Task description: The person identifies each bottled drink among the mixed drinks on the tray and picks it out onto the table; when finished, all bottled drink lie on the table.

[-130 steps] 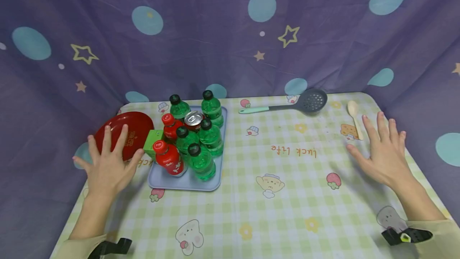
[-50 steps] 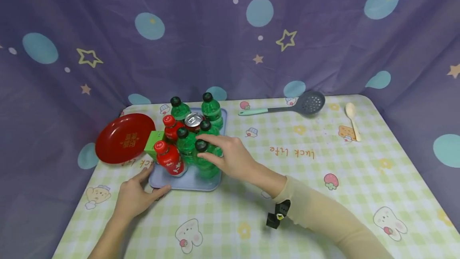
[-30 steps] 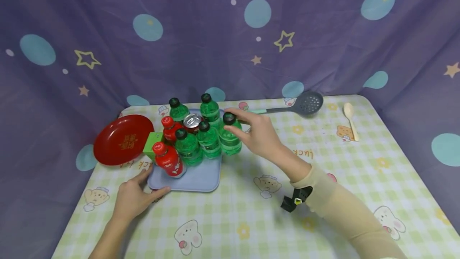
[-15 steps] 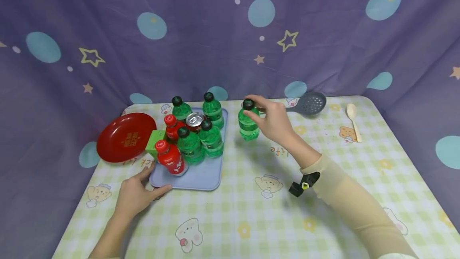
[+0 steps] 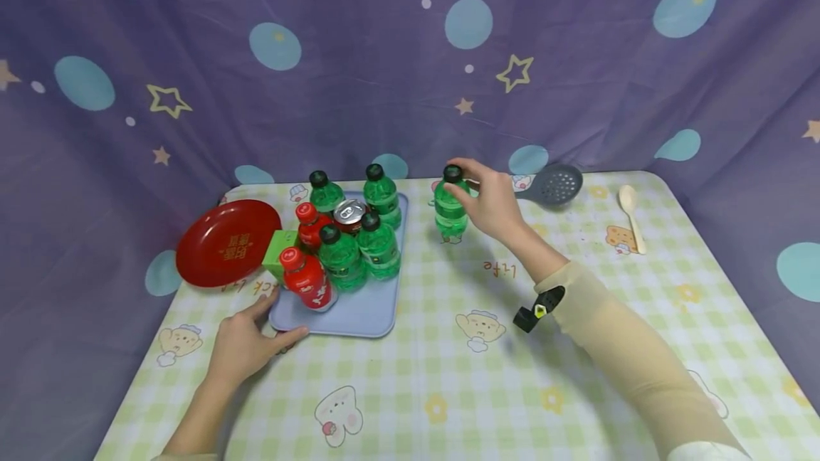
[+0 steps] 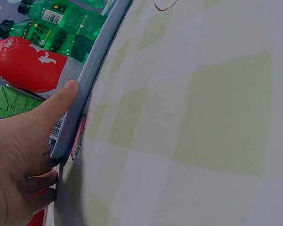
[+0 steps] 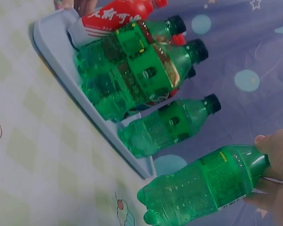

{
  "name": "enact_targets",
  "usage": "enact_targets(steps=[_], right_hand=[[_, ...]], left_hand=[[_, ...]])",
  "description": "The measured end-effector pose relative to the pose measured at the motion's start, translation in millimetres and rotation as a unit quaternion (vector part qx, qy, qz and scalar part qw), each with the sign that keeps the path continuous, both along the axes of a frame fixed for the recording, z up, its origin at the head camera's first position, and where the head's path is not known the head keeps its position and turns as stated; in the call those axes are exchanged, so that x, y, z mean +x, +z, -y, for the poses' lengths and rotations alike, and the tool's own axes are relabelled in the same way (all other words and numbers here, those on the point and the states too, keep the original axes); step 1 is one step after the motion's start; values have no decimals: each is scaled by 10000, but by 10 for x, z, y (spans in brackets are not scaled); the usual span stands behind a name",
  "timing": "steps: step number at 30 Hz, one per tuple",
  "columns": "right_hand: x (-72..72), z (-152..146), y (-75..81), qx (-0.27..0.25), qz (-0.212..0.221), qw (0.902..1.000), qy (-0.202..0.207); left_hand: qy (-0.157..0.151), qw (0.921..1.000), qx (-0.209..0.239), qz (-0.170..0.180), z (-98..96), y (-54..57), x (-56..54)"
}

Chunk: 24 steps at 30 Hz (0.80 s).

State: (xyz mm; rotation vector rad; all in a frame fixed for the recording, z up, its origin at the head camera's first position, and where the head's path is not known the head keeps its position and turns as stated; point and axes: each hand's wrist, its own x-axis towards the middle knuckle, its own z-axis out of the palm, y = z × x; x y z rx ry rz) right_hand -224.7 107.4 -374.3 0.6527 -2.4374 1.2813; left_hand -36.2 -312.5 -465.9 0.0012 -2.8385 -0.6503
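My right hand (image 5: 492,203) grips a green plastic bottle (image 5: 451,213) round its neck, thumb on the near side and fingers behind. The bottle is upright, right of the blue tray (image 5: 359,324); whether its base touches the table I cannot tell. In the right wrist view the bottle (image 7: 198,188) shows clear liquid and bubbles. My left hand (image 5: 240,343) holds the tray's near left corner, its thumb (image 6: 61,101) over the rim and fingers curled along the outside. On the tray stand several green bottles (image 5: 379,251), two red bottles (image 5: 310,282), a can (image 5: 350,215) and a green carton (image 5: 279,251).
A red plate (image 5: 227,240) lies left of the tray. Behind my right hand is a slotted skimmer (image 5: 556,185), its handle partly hidden. A wooden spoon (image 5: 631,215) lies at the far right. A purple curtain (image 5: 359,62) hangs behind the checked tablecloth (image 5: 448,375).
My right hand has taken the near right green bottle off the tray and carried it right and back. My left hand came down from beside the plate to the tray's corner and stays there.
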Motion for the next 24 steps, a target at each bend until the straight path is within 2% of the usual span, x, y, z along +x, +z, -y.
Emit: enact_targets(steps=[10, 15, 24], right_hand=[[-158, -34, -108, -82, 288, 9991, -286], [-198, -54, -156, -120, 405, 9982, -418], [-239, -54, -175, -135, 494, 9976, -467]], left_hand=[[45, 9999, -62, 144, -4, 15, -7], [64, 9996, -89, 247, -14, 26, -10], [68, 9997, -99, 207, -3, 22, -12]])
